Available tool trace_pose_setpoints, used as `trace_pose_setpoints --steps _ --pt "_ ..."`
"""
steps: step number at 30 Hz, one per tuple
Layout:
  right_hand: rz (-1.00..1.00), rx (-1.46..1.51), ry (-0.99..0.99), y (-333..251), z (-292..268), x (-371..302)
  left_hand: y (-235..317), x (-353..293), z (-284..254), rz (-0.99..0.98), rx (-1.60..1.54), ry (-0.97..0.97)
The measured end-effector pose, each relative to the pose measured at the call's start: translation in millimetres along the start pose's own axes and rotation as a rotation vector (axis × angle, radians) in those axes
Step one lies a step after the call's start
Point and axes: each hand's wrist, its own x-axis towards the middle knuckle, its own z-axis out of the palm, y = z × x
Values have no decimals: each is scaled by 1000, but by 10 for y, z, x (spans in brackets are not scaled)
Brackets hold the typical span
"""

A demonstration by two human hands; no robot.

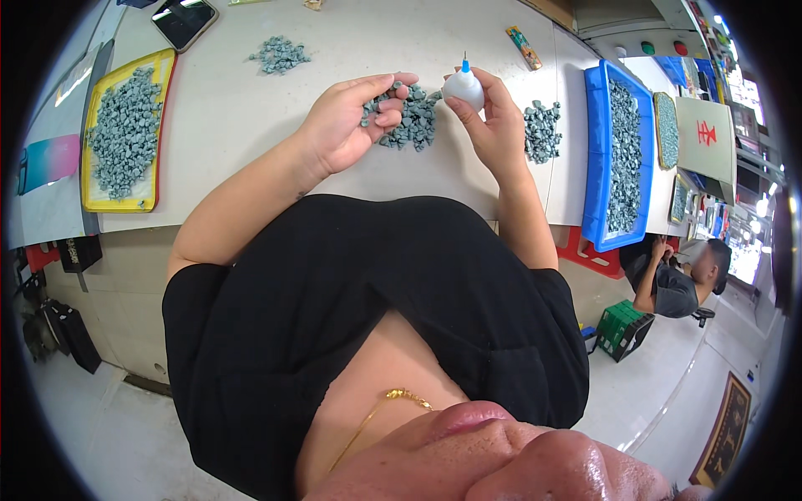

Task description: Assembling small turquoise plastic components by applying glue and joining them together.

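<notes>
My two hands work over a pile of small grey-green pieces on the tabletop.

My left hand (pixel 355 117) has a narrow grip: thumb and fingers pinch a few small pieces from the near pile (pixel 409 121), and the fingertips touch the pile at its 9 o'clock side. My right hand (pixel 493 125) holds a small white squeeze bottle (pixel 462 86) with a blue tip pointing up; the grip is closed around its body, just at 2 o'clock of the pile. A second, smaller pile (pixel 543 131) lies at 3 o'clock of my right hand, near it. Further at 3 o'clock stands a blue tray (pixel 595 167) full of the same pieces. At 9 o'clock, well apart, a yellow tray (pixel 88 179) carries more of them, and one loose heap (pixel 280 55) lies at 11 o'clock.
</notes>
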Motion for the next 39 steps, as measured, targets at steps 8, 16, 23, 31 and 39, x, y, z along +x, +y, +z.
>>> trace_pose_setpoints --steps 8,16,23,31,39 --pt "29 -141 -32 -222 -47 27 -71 99 -113 100 79 -126" --pt "-46 -101 -59 -258 -48 19 -33 64 -144 39 -38 -70" --pt "-49 -103 -76 -269 -86 26 -62 70 -162 9 -36 -121" --pt "-87 -200 -83 -348 -91 32 -65 9 -58 34 56 -85" --pt "-143 -220 -24 -380 -105 47 -43 26 -120 2 -30 -88"
